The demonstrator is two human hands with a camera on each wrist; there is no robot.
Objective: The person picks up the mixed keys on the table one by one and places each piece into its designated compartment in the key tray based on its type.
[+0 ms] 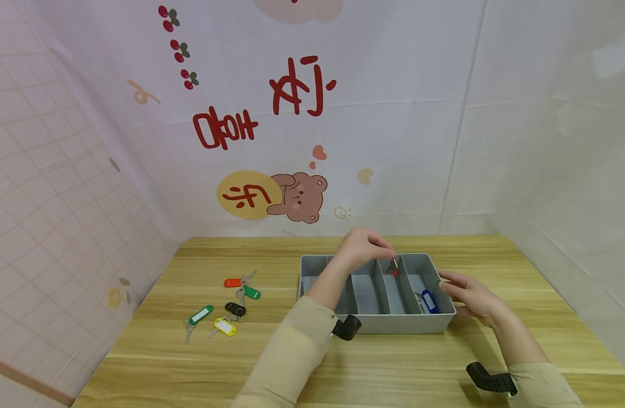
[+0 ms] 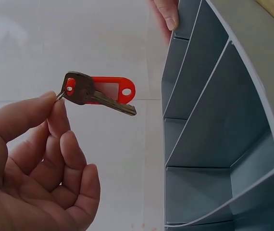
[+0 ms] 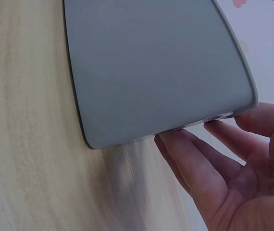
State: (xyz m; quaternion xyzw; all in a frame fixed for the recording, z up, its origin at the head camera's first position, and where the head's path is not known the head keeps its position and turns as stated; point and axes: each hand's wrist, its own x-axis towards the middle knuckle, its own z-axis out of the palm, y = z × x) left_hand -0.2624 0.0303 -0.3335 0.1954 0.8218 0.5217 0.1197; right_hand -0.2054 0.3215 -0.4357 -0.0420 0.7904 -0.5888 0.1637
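Observation:
My left hand [image 1: 362,247] pinches the split ring of a key [image 2: 80,89] between thumb and forefinger. A red key tag [image 2: 128,84] hangs on the same ring beside the key. In the head view they are above the grey divided box [image 1: 394,324], over the compartment second from the right. At the box's right end, my right hand [image 1: 470,297] holds the end wall, thumb at the rim and fingers against the outside [image 3: 175,144]. A key with a blue tag [image 1: 429,302] lies in the rightmost compartment. My left arm hides part of the box's left side.
Left of the box, several tagged keys lie on the wooden table [image 1: 154,362]: an orange-red tag [image 1: 233,283], a green tag [image 1: 252,292], another green tag [image 1: 201,314], a black tag [image 1: 235,309] and a yellow tag [image 1: 225,326]. A printed cloth [image 1: 394,141] hangs behind.

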